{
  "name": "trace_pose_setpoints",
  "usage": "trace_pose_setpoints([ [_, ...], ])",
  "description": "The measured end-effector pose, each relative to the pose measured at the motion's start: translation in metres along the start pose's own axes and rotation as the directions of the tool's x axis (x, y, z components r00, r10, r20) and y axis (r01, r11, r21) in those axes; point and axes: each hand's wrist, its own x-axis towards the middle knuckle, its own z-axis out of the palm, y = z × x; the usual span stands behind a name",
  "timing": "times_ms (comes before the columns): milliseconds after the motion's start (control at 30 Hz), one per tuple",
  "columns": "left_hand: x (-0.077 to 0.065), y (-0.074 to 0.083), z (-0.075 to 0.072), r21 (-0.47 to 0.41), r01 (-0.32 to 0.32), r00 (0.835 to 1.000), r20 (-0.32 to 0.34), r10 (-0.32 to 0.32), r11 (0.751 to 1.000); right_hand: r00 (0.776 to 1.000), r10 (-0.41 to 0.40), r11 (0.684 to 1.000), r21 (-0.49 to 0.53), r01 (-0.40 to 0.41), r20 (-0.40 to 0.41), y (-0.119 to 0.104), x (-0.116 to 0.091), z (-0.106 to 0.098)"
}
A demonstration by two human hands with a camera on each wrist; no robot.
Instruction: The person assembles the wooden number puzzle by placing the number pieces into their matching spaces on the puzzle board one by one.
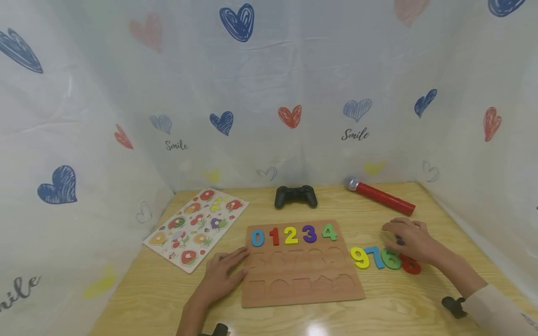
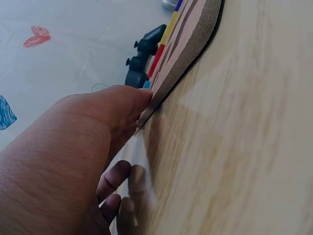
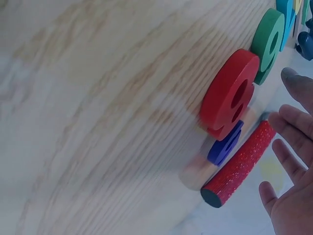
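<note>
Brown board [image 1: 302, 270] bears five numerals [image 1: 275, 236], five beside; two hands [image 1: 222, 275] [image 1: 409, 238], fingers loosely spread, empty.

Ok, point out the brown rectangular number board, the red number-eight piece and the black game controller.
Brown rectangular number board [image 1: 303, 271], head view: bare strip between the lower recess rows.
Red number-eight piece [image 3: 225, 98], right wrist view: solid body left of its holes.
Black game controller [image 1: 296, 193], head view: middle of its body.

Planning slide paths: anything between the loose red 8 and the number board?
Yes. Between the red 8 and the board, the green 6, blue 7 and yellow 9 lie in a row, the 9 nearest the board. A straight slide would likely hit them; lifting over looks feasible.
</note>
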Motion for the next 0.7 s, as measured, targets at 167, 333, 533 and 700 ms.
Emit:
trace_pose_setpoints([
  [167, 0.000, 0.000, 0.001, 0.008, 0.008, 1.000, -0.005, -0.008, 1.000, 1.000, 0.023, 1.000, 0.000, -0.023, -0.004, 0.000, -0.004, -0.002],
  [333, 0.001, -0.002, 0.002, 0.020, 0.002, 1.000, -0.008, -0.002, 1.000, 0.999, 0.025, 0.999, -0.024, -0.025, -0.027, 0.006, -0.007, -0.002],
  [533, 0.001, -0.002, 0.003, 0.020, 0.000, 1.000, -0.010, 0.000, 1.000, 0.997, 0.074, 0.996, -0.057, -0.074, 0.001, 0.012, -0.011, -0.003],
  [700, 0.001, -0.003, 0.003, 0.012, 0.008, 1.000, -0.008, -0.008, 1.000, 0.995, 0.103, 0.993, -0.068, -0.101, 0.016, 0.016, -0.012, -0.005],
])
